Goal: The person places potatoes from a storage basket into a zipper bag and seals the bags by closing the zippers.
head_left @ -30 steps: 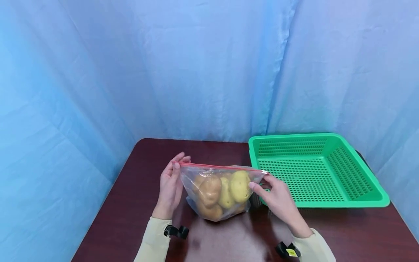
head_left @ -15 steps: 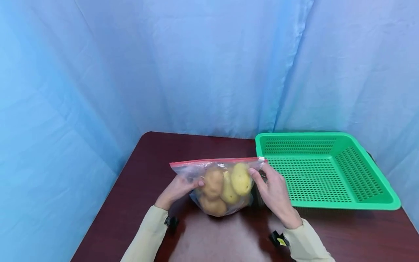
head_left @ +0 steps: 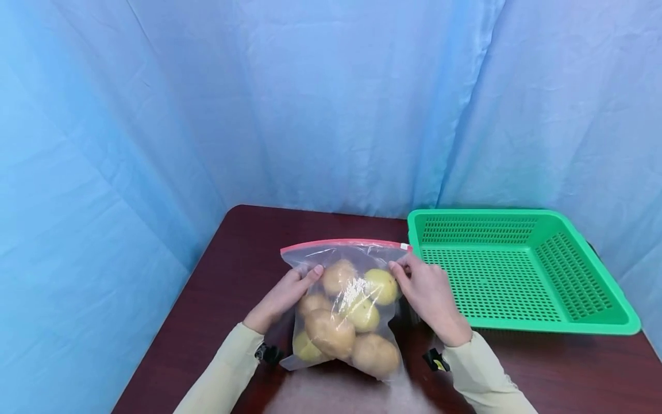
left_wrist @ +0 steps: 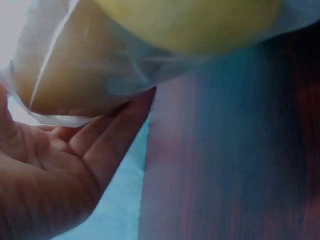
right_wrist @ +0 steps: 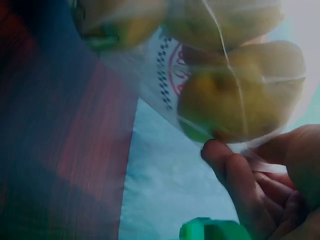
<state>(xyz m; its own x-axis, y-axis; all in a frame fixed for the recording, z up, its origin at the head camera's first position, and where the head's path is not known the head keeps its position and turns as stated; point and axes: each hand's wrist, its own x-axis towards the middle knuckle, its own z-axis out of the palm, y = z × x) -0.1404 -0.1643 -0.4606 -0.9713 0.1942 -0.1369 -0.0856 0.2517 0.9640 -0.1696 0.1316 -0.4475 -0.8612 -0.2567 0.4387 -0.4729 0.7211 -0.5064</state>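
Note:
A clear zip bag [head_left: 331, 259] with a red strip along its top hangs upright between both hands. A white slider [head_left: 405, 246] sits at the strip's right end, which looks closed. Inside lie several brown potato-like pieces [head_left: 331, 333] and yellow ones [head_left: 381, 286]. My left hand [head_left: 281, 296] grips the bag's upper left side, thumb in front; in the left wrist view its fingers [left_wrist: 112, 137] reach behind the plastic. At the upper right side, my right hand [head_left: 428, 290] pinches the bag between thumb and fingers. Printing shows on the bag in the right wrist view.
On the right of the dark red-brown table [head_left: 248, 241] stands a green slotted plastic basket [head_left: 517, 328], close beside my right hand. Pale blue curtains [head_left: 331, 115] hang behind and around the table. Each wrist wears a black strap.
My left hand has gone from the strip's left end to the bag's side. The bag has come upright and hangs longer, its contents spread lower. The right hand still holds its right side.

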